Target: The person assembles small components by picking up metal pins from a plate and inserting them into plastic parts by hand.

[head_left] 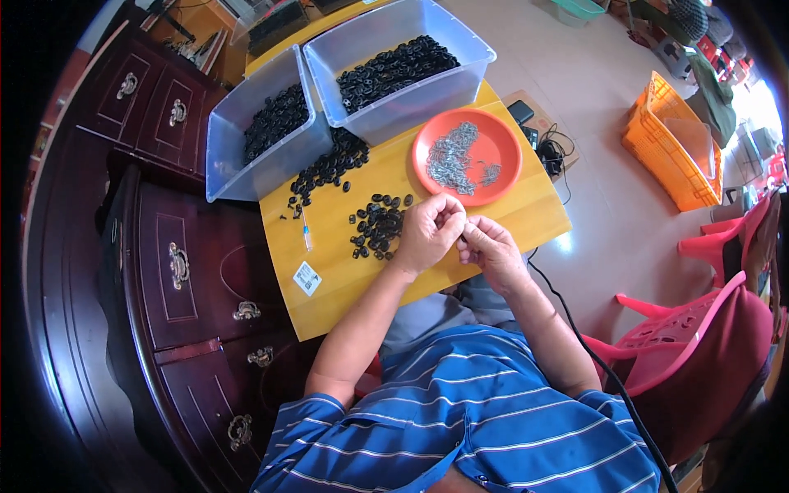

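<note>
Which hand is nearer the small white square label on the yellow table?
Left. The left hand is to the right of the white square label; the right hand lies even farther right.

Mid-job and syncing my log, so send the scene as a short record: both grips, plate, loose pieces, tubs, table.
Left grip: fingers pinched, close beside the right fingertips
Right grip: apparently pinching a small black piece; details too small to tell
Plate: orange-red round plate, just beyond the grips, holding silver metal bits
Loose pieces: black oval pieces, clustered left of the left grip
Tubs: two translucent plastic tubs, both holding similar black pieces
Table: yellow tabletop; white label near its left edge
</note>
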A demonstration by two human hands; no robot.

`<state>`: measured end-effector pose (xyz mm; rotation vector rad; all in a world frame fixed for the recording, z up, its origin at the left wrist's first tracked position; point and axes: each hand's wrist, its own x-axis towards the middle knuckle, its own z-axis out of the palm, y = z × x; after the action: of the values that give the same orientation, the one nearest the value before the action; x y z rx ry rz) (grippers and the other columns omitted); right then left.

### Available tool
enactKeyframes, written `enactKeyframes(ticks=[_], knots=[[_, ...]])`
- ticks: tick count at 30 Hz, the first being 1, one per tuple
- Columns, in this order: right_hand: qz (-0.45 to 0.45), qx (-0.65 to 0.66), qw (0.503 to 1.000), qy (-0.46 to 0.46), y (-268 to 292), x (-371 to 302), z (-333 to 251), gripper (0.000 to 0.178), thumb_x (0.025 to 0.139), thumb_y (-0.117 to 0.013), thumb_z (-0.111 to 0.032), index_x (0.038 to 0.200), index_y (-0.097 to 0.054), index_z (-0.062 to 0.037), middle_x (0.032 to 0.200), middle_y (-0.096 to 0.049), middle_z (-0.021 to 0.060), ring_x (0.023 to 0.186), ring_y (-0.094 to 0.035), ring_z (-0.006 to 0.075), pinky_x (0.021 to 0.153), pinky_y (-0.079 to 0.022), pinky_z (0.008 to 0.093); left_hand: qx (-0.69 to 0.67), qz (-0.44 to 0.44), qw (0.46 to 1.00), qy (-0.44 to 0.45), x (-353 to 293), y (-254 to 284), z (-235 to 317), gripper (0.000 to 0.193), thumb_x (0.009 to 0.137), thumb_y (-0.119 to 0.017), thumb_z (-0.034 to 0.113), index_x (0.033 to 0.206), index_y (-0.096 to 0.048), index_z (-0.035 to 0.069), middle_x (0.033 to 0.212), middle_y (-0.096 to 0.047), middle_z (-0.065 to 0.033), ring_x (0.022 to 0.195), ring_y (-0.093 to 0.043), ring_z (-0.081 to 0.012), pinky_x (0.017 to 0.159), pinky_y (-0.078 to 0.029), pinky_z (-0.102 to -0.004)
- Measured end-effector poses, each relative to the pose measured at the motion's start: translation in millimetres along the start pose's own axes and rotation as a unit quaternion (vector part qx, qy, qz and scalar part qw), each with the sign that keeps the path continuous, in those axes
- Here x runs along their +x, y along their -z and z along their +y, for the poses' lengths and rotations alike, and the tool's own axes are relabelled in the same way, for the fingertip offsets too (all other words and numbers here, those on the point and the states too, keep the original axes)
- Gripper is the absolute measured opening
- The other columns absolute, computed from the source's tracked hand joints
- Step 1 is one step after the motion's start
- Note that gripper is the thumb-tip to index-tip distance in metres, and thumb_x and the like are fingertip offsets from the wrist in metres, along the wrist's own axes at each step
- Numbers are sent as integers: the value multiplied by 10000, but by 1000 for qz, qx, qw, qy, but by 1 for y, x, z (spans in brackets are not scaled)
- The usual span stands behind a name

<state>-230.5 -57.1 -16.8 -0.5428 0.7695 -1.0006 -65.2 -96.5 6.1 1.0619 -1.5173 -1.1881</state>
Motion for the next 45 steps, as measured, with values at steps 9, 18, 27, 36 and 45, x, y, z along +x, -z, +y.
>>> enactKeyframes(ticks=[9, 18, 27, 36, 45], knots=[[-32, -30, 999, -27, -10, 7, 13, 197, 1055, -636, -270, 1086, -648, -76, 880, -667, -1, 758, -620, 83, 717, -519, 236, -28, -10, 999, 32, -26, 23, 8, 43, 951, -638, 43, 912, -638, 24, 827, -655, 17, 732, -605, -31, 666, -506, -219], [-50, 13, 998, -28, -17, 5, 21, 183, 1046, -649, -258, 1054, -652, -76, 835, -654, -2, 713, -601, 90, 684, -503, 232, -37, -9, 999, 16, -42, 34, 0, 28, 951, -628, 41, 928, -625, 27, 847, -643, 13, 762, -592, -30, 683, -500, -219], [-20, -245, 960, 134, -39, 8, 32, 78, 1002, -674, -97, 989, -652, -23, 841, -691, 12, 761, -617, 53, 678, -492, 213, -128, 37, 988, 81, -61, 43, -23, 103, 951, -557, 105, 869, -574, 44, 705, -547, 20, 630, -504, -57, 557, -430, -264], [-43, -244, 966, 69, -48, 8, 33, 104, 1004, -674, -121, 991, -648, -21, 835, -679, -1, 728, -585, 43, 670, -488, 208, 13, 30, 999, 11, -77, 53, -26, 162, 980, -509, 164, 870, -544, 50, 715, -529, 0, 640, -477, -72, 583, -409, -271], [-42, -184, 982, -30, -40, 9, 32, 147, 1002, -693, -215, 999, -663, -72, 809, -650, -28, 703, -586, 46, 663, -484, 215, 68, 94, 990, -74, -81, 51, -4, 61, 900, -636, -29, 910, -639, 32, 764, -611, -70, 611, -586, -130, 549, -463, -280]])
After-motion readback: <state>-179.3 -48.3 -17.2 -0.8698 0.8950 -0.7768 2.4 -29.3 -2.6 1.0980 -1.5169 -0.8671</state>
